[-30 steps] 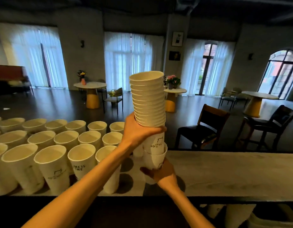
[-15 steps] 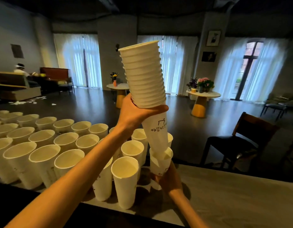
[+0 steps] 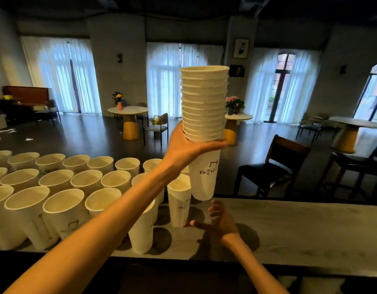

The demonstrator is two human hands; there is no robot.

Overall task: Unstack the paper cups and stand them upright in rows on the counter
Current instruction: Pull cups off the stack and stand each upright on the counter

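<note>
Nearest us, our right hand (image 3: 218, 222) hangs low over the counter (image 3: 300, 228) with its fingers spread and its grip released, holding nothing, just beside a single cup (image 3: 179, 203) that stands upright at the end of the rows. Above it our left hand (image 3: 187, 149) keeps a clenched grip round the stack of cups (image 3: 204, 115), lifted clear of the counter, the lowest cup hanging free just over the right hand. To the left the rows of cups (image 3: 62, 187) stand upright and packed close, rim beside rim. We judge the risk lies there: our left forearm crosses right over the near cups, and a dip of that arm could knock one over and topple its neighbours. The tall stack, held only near its lower part, could also lean and shed cups if we tug the bottom one crookedly. The forearm hides some cups behind it, the rows run off the left edge, and the print on the cups is too small to read. Beyond, a dark chair (image 3: 274, 166) stands behind the counter.
</note>
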